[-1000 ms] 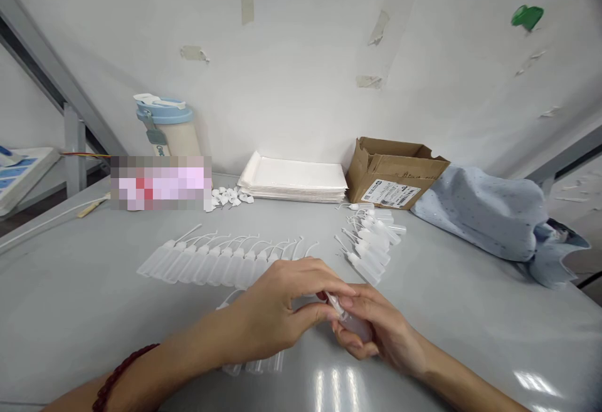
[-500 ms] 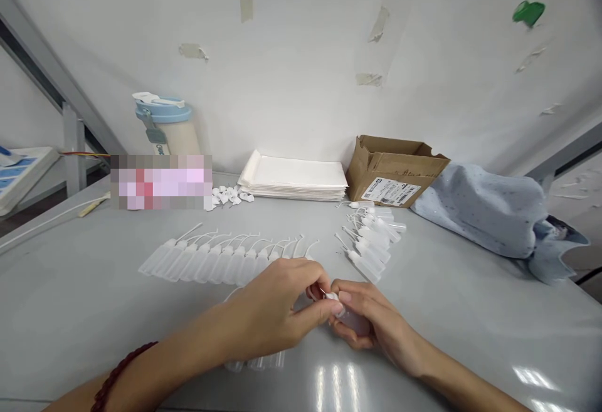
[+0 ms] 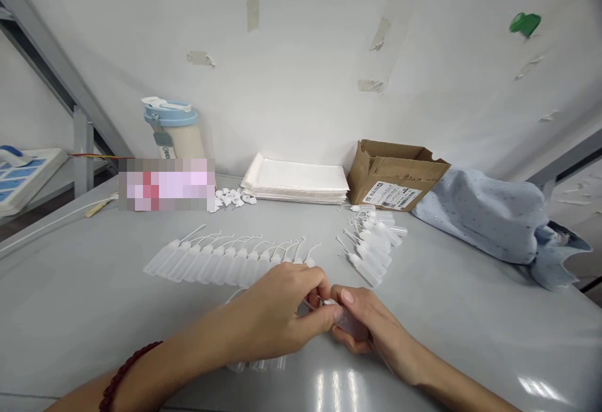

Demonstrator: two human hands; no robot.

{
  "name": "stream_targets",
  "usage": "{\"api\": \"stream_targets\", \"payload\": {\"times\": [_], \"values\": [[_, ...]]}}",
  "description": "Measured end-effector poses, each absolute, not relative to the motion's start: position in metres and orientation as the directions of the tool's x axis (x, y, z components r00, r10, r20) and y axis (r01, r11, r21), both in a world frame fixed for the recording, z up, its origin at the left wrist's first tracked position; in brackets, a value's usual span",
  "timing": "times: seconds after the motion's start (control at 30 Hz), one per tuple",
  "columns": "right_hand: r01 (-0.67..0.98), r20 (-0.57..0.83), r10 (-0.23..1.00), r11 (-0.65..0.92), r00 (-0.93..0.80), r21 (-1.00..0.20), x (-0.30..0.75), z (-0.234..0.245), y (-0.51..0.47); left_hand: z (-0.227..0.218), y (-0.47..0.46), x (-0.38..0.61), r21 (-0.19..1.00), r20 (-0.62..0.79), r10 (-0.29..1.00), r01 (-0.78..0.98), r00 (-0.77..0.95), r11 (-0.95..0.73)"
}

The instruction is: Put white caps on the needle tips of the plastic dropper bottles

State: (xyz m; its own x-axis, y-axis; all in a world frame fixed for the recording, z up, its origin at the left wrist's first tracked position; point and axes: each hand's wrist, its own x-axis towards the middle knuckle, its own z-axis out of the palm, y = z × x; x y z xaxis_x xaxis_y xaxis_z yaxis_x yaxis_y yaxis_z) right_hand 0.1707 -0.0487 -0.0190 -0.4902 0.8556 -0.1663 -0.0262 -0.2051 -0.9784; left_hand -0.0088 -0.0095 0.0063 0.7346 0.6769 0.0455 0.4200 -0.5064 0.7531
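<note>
My right hand [image 3: 379, 321] is wrapped round a small translucent squeeze bottle [image 3: 353, 325], tilted with its top toward the left. At that top, my left hand [image 3: 289, 305] pinches the white cap [image 3: 330, 303] between thumb and fingers; the curled fingers partly hide it. Behind the left hand lies a slanted row of similar bottles [image 3: 211, 264], each with a thin white tail at its cap. More bottles [image 3: 258, 365] show from under the left forearm. A looser group of bottles [image 3: 369, 268] lies beyond my right hand.
White caps [image 3: 232, 197] lie piled near the wall, beside a blurred pink item [image 3: 176, 186]. White padded envelopes [image 3: 298, 180] are stacked at the back, with an open cardboard box [image 3: 397, 177] to their right. Farther right is a blue cloth [image 3: 484, 211]; a blue-lidded tumbler [image 3: 176, 130] stands left.
The view has shifted slightly. My right thumb has come away from the cap and now sits raised beside it, while the left hand keeps its pinch at the bottle's top.
</note>
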Motion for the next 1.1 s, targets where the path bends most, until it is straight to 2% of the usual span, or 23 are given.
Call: {"api": "stream_targets", "payload": {"times": [0.1,0.3,0.43,0.53,0.63,0.7,0.87,1.1], "values": [[-0.005,-0.155,0.868,-0.178,-0.472,-0.984,0.1710,-0.0187,-0.0485,0.0058,-0.0110,-0.0082,0.741,0.027,0.665,0.432,0.746,-0.514],[-0.072,-0.222,0.852,-0.289,-0.474,-0.955,0.1752,-0.0210,-0.0466,0.0028,-0.0069,-0.0072,0.689,0.200,0.570,0.300,0.797,-0.660],[-0.027,-0.216,0.864,-0.256,-0.454,-0.966,0.1750,-0.0219,-0.0479,0.0033,-0.0049,-0.0063,0.722,0.178,0.604,0.314,0.777,-0.617],[0.078,-0.136,0.904,-0.114,-0.406,-0.990,0.1739,-0.0214,-0.0504,0.0032,-0.0060,-0.0049,0.744,0.124,0.670,0.379,0.732,-0.551],[0.181,-0.049,0.928,0.020,-0.368,-0.983,0.1741,-0.0209,-0.0522,0.0022,-0.0085,-0.0037,0.733,0.105,0.679,0.405,0.727,-0.547],[0.189,-0.069,0.932,0.000,-0.356,-0.982,0.1751,-0.0206,-0.0522,0.0024,-0.0101,-0.0035,0.722,0.130,0.654,0.381,0.745,-0.578],[0.108,-0.215,0.896,-0.187,-0.389,-0.976,0.1766,-0.0194,-0.0502,0.0059,-0.0115,-0.0049,0.687,0.155,0.599,0.350,0.786,-0.637],[0.132,-0.124,0.893,-0.073,-0.433,-0.989,0.1740,-0.0161,-0.0502,0.0060,-0.0115,-0.0052,0.731,0.076,0.664,0.411,0.744,-0.544]]}}
